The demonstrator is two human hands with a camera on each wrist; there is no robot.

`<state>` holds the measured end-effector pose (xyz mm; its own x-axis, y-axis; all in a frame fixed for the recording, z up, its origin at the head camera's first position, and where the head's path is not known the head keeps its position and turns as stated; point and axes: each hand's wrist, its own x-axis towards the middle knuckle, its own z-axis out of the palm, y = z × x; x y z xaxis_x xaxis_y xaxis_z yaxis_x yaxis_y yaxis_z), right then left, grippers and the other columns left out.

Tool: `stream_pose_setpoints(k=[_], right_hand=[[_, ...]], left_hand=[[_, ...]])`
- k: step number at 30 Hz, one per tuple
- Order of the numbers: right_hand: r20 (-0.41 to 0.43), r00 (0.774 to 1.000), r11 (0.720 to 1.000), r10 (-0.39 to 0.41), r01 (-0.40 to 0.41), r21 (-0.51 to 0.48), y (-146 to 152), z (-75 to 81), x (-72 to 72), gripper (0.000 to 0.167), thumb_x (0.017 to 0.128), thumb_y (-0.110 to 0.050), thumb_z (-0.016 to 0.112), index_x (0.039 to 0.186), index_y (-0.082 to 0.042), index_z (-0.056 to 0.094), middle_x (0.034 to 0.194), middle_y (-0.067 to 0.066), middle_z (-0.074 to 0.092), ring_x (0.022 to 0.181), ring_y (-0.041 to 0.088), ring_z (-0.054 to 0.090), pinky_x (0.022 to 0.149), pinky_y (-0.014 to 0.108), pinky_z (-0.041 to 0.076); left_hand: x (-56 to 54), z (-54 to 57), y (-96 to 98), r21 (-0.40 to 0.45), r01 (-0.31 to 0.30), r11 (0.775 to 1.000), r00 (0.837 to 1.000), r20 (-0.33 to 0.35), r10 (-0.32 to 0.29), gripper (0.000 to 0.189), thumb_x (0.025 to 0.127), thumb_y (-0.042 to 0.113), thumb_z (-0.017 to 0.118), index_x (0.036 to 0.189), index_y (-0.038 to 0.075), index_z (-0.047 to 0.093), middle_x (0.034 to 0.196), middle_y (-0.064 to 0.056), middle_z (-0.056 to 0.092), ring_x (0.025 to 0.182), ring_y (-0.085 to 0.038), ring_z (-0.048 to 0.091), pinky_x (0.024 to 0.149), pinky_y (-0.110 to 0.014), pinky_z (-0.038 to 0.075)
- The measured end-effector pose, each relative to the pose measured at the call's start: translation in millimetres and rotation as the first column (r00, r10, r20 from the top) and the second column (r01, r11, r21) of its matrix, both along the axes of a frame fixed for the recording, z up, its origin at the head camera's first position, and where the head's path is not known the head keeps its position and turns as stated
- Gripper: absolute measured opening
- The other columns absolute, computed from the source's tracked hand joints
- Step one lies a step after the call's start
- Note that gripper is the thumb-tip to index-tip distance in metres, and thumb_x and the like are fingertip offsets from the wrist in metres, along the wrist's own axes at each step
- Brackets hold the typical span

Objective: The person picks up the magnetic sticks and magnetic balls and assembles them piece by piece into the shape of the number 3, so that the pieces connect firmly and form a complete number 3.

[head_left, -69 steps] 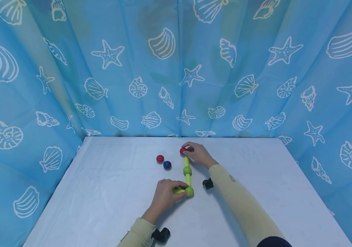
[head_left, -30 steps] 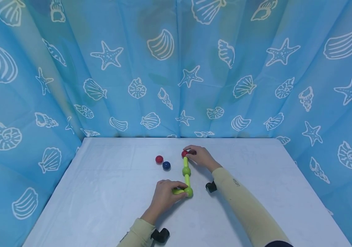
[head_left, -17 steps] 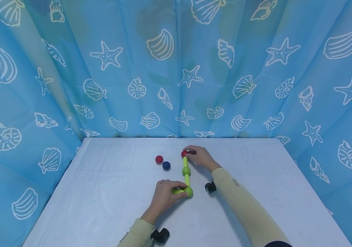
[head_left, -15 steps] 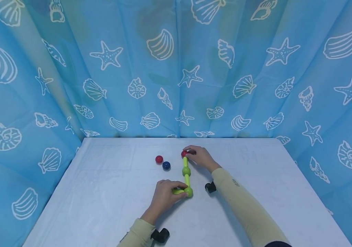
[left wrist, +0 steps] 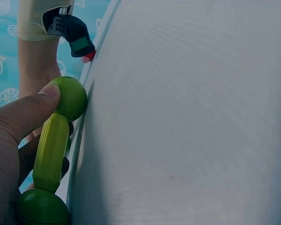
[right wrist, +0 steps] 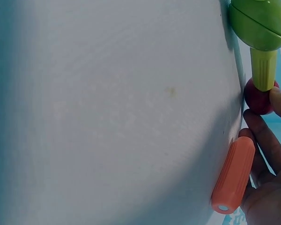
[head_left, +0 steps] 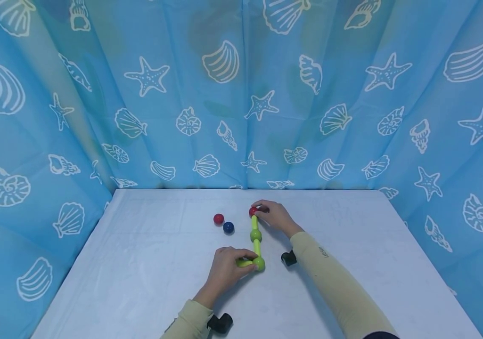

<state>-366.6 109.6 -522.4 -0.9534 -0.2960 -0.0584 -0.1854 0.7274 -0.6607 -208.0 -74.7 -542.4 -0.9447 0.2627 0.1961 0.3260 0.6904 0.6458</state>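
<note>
A green rod-and-ball toy chain lies on the white table. My left hand (head_left: 226,267) pinches its near corner ball (head_left: 259,263), thumb on the ball in the left wrist view. A ridged yellow-green rod (left wrist: 51,152) runs from there to another green ball (left wrist: 42,208), partly under that hand. Two more rods lead away past a middle green ball (head_left: 256,234). At the far rod's end (head_left: 255,221), my right hand (head_left: 276,215) pinches a red ball (right wrist: 258,97) against it. An orange rod (right wrist: 234,174) lies along that hand's other fingers, hidden in the head view.
A loose red ball (head_left: 218,219) and a dark blue ball (head_left: 228,228) sit left of the chain. Black wrist cameras (head_left: 221,323) jut from both sleeves, close over the table. A blue seashell curtain (head_left: 241,117) stands behind the table's far edge.
Since the oldest frame, my right hand has come slightly nearer and to the right with the red ball. Over the last second both hands hold almost still.
</note>
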Motion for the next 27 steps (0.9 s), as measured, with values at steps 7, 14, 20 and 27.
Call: stream_pose_setpoints(k=[7, 14, 20, 27], right_hand=[[-0.007, 1.000, 1.000, 0.004, -0.004, 0.002, 2, 0.7, 2.3, 0.035, 0.100, -0.026, 0.067, 0.135, -0.023, 0.065, 0.128, 0.008, 0.067, 0.126, 0.030, 0.058, 0.108, 0.051, 0.045], [-0.014, 1.000, 1.000, -0.007, 0.007, 0.001, 5, 2.9, 7.5, 0.040, 0.099, -0.025, 0.067, 0.139, -0.024, 0.062, 0.131, 0.008, 0.067, 0.128, 0.029, 0.057, 0.108, 0.050, 0.044], [-0.031, 1.000, 1.000, 0.002, -0.002, 0.010, 11, 3.1, 13.0, 0.040, 0.099, -0.024, 0.067, 0.139, -0.023, 0.062, 0.127, 0.008, 0.068, 0.122, 0.028, 0.060, 0.105, 0.049, 0.047], [-0.039, 0.999, 1.000, 0.009, -0.009, 0.002, 23, 1.4, 19.2, 0.041, 0.098, -0.021, 0.069, 0.138, -0.022, 0.062, 0.126, 0.008, 0.068, 0.118, 0.028, 0.062, 0.102, 0.047, 0.050]], left_hand=[[-0.4, -1.2, -0.2, 0.004, 0.002, 1.000, 1.000, 0.005, -0.002, 0.025, 0.085, 0.037, 0.083, 0.108, 0.029, 0.079, 0.101, 0.017, 0.075, 0.088, -0.005, 0.060, 0.101, -0.052, 0.040], [-1.0, -1.1, 0.2, 0.000, 0.002, 1.000, 1.000, 0.012, -0.002, 0.025, 0.085, 0.038, 0.083, 0.109, 0.030, 0.078, 0.101, 0.016, 0.075, 0.088, -0.006, 0.060, 0.102, -0.053, 0.040], [-1.3, -1.0, 0.6, -0.010, -0.003, 1.000, 1.000, 0.013, 0.003, 0.026, 0.085, 0.039, 0.082, 0.109, 0.030, 0.078, 0.101, 0.016, 0.075, 0.087, -0.004, 0.060, 0.102, -0.052, 0.041], [-1.3, 0.1, 0.3, -0.016, -0.005, 1.000, 0.999, 0.031, 0.005, 0.026, 0.085, 0.038, 0.082, 0.109, 0.030, 0.078, 0.102, 0.016, 0.075, 0.088, -0.006, 0.060, 0.103, -0.052, 0.040]])
